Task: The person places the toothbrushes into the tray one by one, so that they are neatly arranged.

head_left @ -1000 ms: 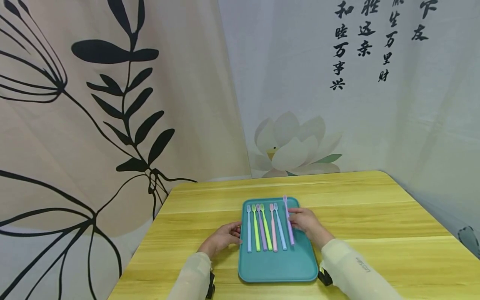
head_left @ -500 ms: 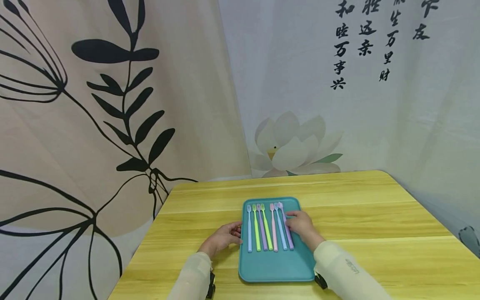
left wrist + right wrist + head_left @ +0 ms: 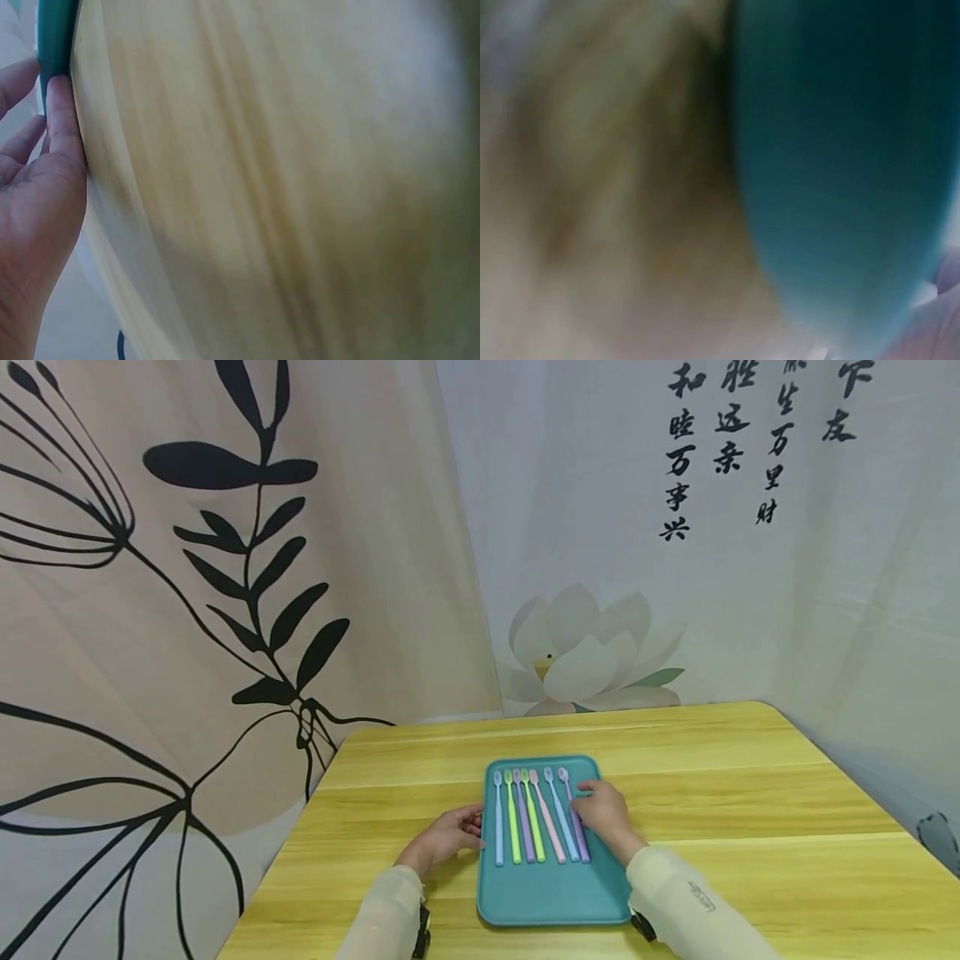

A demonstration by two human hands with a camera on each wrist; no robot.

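A teal tray [image 3: 555, 895] carries a row of slim toothbrushes, heads toward the far side. From the left lie a light blue toothbrush [image 3: 498, 822], lime and purple ones, a slanting pink toothbrush [image 3: 550, 825], another light blue toothbrush [image 3: 562, 817] and, rightmost, a purple toothbrush [image 3: 582, 842]. My right hand [image 3: 606, 812] reaches over the tray's right rim and pinches this last purple one at mid-handle. At the left rim rests my left hand [image 3: 445, 837], its fingers relaxed; in the left wrist view the fingertips touch the tray's side [image 3: 56, 37].
The tray lies on a yellow wood-grain table [image 3: 750, 793]. Behind the table hangs a printed cloth [image 3: 390, 527] with plants, a lotus and writing. The right wrist view is blurred, with the tray's edge [image 3: 840, 187] filling much of it.
The purple toothbrush came left and down into the row beside the blue one, then shifted slightly right. The pink and right-hand blue toothbrushes now tilt further, heads leftward. My left hand has stayed put.
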